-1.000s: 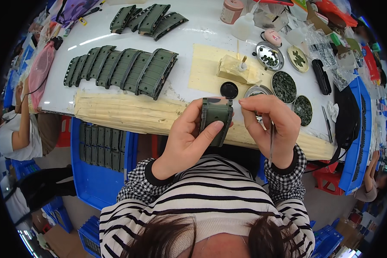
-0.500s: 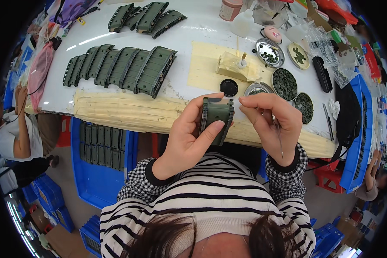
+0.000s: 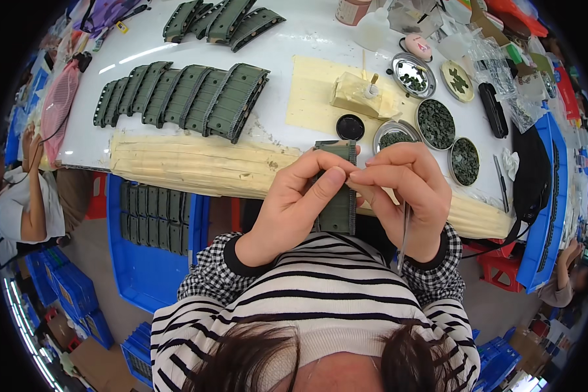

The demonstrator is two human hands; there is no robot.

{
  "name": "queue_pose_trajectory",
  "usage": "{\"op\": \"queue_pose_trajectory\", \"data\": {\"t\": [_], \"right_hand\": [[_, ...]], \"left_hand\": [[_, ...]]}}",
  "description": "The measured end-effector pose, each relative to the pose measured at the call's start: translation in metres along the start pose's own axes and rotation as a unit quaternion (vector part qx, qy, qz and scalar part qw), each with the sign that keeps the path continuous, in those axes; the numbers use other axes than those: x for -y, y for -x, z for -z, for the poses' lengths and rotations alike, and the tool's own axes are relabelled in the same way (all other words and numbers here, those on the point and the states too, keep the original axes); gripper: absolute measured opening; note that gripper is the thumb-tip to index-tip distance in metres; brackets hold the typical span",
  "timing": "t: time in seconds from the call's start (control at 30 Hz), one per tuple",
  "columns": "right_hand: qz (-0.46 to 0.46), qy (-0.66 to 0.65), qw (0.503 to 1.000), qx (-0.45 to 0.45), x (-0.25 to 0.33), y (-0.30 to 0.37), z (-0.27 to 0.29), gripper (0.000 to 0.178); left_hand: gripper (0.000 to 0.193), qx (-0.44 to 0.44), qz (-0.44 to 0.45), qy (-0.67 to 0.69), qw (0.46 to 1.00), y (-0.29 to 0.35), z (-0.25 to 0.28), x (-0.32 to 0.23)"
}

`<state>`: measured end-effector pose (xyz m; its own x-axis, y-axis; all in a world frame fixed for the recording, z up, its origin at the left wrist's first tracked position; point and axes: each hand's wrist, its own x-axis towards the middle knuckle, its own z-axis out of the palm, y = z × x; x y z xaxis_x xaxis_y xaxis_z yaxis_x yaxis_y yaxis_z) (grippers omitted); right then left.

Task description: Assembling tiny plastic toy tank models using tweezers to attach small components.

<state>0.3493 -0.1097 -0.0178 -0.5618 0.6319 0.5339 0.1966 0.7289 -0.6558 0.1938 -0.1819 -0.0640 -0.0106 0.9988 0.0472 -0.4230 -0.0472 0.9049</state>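
Observation:
My left hand (image 3: 284, 206) is closed around a dark green plastic panel (image 3: 335, 212) with toothed edges and a camouflage-patterned far end. The panel is held upright over the table's front edge. My right hand (image 3: 417, 206) has its thumb and forefinger pinched at the panel's right side, touching my left fingertips. Whatever sits in that pinch is too small to make out. A slim metal tool (image 3: 405, 238) is tucked in my right hand and points down toward my wrist. Beyond my hands lie an open tin of dark green bits (image 3: 391, 138) and a round black lid (image 3: 350, 127).
Rows of similar green panels (image 3: 183, 98) lie on the left of the white table. At the right stand tins of small green pieces (image 3: 436, 124) and a cream block (image 3: 356, 95) holding a stick. A blue crate (image 3: 144, 277) with more panels sits below left. Co-workers are at both sides.
The panel has turned in my left hand, and my left thumb has moved up to its right edge. My right fingertips have come in from the right to meet it.

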Motion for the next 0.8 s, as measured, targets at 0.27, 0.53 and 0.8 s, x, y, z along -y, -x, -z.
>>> {"op": "queue_pose_trajectory", "data": {"t": [0.27, 0.53, 0.8], "right_hand": [[0.047, 0.039, 0.998, 0.003, -0.004, 0.005, -0.005, 0.028], [0.105, 0.095, 0.989, -0.034, -0.012, -0.001, -0.001, 0.031], [0.068, 0.108, 0.992, -0.002, -0.021, -0.005, 0.002, 0.028]], "left_hand": [[0.016, -0.022, 0.026, 0.031, 0.999, 0.003, 0.001, -0.003], [0.042, -0.016, 0.012, -0.009, 1.0, 0.002, -0.004, -0.012], [0.083, -0.019, -0.08, -0.15, 0.985, 0.004, 0.0, -0.001]]}}
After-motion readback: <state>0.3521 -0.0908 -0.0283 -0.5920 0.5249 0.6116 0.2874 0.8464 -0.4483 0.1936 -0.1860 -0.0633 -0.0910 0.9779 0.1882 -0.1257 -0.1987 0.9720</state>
